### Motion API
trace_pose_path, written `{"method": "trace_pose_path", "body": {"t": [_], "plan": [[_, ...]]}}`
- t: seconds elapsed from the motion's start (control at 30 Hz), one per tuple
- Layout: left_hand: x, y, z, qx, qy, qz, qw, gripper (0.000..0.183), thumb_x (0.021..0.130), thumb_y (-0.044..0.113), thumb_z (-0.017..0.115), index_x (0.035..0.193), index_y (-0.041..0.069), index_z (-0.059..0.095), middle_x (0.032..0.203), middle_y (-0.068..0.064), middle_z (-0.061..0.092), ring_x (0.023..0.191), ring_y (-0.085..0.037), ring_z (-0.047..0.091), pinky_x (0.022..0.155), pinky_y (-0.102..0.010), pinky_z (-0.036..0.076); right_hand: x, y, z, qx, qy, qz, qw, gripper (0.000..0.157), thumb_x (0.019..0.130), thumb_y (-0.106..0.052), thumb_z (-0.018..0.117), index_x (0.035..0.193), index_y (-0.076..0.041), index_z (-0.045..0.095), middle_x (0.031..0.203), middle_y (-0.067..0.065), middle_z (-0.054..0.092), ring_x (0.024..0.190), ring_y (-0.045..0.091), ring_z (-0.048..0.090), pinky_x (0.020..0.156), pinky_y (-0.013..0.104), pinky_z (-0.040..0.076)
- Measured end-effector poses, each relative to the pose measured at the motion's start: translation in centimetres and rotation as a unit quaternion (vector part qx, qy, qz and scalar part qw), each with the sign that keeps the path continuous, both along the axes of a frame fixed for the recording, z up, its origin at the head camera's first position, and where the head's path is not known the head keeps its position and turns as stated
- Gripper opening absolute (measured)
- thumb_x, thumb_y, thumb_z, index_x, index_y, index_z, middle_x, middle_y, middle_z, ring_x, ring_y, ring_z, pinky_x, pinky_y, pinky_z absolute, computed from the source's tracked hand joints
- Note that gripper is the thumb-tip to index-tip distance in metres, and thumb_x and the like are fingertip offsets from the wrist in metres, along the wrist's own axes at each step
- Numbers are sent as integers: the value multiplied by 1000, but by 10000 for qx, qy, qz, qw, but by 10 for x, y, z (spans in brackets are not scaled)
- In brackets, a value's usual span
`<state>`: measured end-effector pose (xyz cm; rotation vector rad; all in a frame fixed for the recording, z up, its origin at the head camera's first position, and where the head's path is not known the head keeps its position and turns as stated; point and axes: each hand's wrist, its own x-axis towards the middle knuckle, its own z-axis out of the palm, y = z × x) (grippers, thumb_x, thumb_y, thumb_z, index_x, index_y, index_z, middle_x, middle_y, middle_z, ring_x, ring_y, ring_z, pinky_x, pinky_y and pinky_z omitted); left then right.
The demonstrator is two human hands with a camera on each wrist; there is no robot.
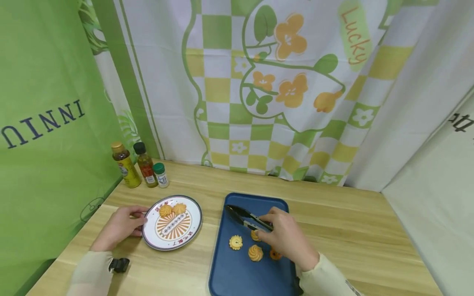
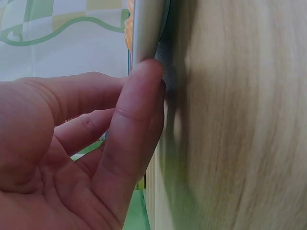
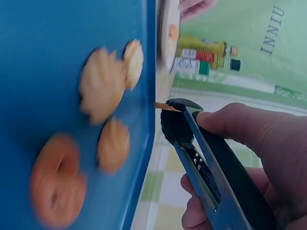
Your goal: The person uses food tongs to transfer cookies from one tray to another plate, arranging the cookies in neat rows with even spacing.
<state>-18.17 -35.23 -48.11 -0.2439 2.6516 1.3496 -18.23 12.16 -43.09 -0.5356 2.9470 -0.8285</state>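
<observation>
My left hand [image 1: 121, 227] grips the left rim of a round white plate [image 1: 149, 236] with a printed pattern. Two golden swirl cookies [image 1: 166, 211] lie on the plate's upper half. In the left wrist view a fingertip [image 2: 147, 72] presses the plate's edge, close over the wood. My right hand [image 1: 286, 238] holds black-and-silver tongs [image 1: 249, 218] over a blue tray [image 1: 252, 279]. Several cookies [image 1: 255, 253] lie on that tray, one a pretzel-like ring [image 3: 57, 182]. A narrow brown sliver shows at the tongs' tips in the right wrist view; I cannot tell whether they hold it.
Behind the plate stand a yellow-labelled bottle [image 1: 127, 168], a black-capped bottle [image 1: 146, 166] and a small green-capped jar [image 1: 161, 176]. A patterned curtain [image 1: 222, 111] hangs along the back edge of the wooden table [image 1: 352, 238]. Green cloth [image 1: 44, 172] borders the left side.
</observation>
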Motion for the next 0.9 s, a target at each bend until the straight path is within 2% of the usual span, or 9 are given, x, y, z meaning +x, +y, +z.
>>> {"method": "trace_pose_path", "body": {"t": [0.2,0.33,0.57,0.77,0.9], "plan": [[-2,1,-1,5,5,-5,10000,47,109,2,64,152,-15,56,123,-27,64,90,-20,71,72,-31,71,-9,-41,-5,-230,152,570,9980,37,93,-23,91,124,-3,85,100,2,70,80,12,57,65,27,52],[-2,0,-1,7,3,-4,10000,47,109,1,64,152,-15,56,123,-27,64,89,-20,71,71,-31,71,-12,-72,-7,-348,219,908,9950,36,93,-22,90,123,-2,85,100,4,72,77,11,55,63,23,50],[1,-2,-3,58,-26,18,10000,47,108,0,64,152,-15,56,122,-27,65,88,-20,71,72,-32,72,-9,-122,-14,-222,526,1432,9880,29,89,-22,90,114,-7,88,99,3,74,78,6,55,67,19,48],[0,0,-3,218,82,-17,9997,46,108,-1,63,151,-16,56,122,-28,65,86,-20,72,71,-32,72,-11,-150,-13,-175,445,1549,9868,28,91,-24,90,114,-7,88,102,3,76,78,4,61,66,16,52],[0,0,-3,255,110,10,9996,46,107,-3,64,151,-16,56,122,-28,65,86,-21,72,71,-32,72,-13,-167,-12,5,354,1602,9865,30,93,-28,88,116,-8,88,110,5,79,91,9,71,77,18,61]]}}
